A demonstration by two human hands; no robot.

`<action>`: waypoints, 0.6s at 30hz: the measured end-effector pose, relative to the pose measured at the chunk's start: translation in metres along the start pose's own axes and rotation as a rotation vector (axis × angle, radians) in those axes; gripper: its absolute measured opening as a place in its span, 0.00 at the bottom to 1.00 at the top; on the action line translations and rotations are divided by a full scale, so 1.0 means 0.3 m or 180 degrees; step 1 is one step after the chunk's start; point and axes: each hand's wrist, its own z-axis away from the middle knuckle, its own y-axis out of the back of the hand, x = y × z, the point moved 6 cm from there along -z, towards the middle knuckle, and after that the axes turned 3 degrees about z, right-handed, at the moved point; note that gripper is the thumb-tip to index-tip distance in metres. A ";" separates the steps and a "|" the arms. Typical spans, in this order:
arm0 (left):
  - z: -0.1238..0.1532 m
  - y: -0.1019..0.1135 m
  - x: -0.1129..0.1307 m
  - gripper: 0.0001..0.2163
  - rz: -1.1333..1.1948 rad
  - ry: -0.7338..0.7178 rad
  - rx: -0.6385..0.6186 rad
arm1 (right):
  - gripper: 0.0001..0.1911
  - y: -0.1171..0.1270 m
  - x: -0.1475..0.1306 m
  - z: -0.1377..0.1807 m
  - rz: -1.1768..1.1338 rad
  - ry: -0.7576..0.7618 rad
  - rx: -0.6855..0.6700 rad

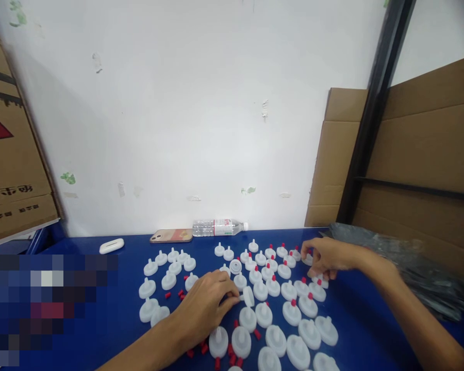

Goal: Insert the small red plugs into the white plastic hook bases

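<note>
White caps (292, 313) under curled left hand (206, 304), right hand (327, 260) outstretched

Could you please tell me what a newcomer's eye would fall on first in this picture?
The crowd of white nozzle caps spread over the blue table, many tipped in red, draws the eye first. The left hand rests among them near the middle, beside loose red tips, while the right hand reaches into the far right rows. A water bottle lies by the wall behind.
</note>
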 end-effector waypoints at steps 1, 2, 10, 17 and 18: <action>0.001 0.005 0.003 0.05 -0.0010 -0.0011 0.0017 | 0.23 0.003 0.001 -0.005 0.0033 0.0042 0.0066; 0.001 0.010 0.006 0.05 -0.0020 -0.0028 0.0038 | 0.21 0.007 0.001 -0.011 0.0089 0.0096 0.0145; 0.004 0.051 0.001 0.04 -0.0190 -0.0067 0.0489 | 0.09 0.120 -0.111 0.043 0.0827 0.0648 0.1503; 0.017 0.084 0.037 0.06 -0.0297 -0.0321 0.0815 | 0.19 0.008 -0.434 0.208 0.1004 0.2162 0.2539; 0.019 0.089 0.044 0.06 -0.0332 -0.0383 0.0864 | 0.17 -0.036 -0.482 0.232 0.0977 0.2629 0.2536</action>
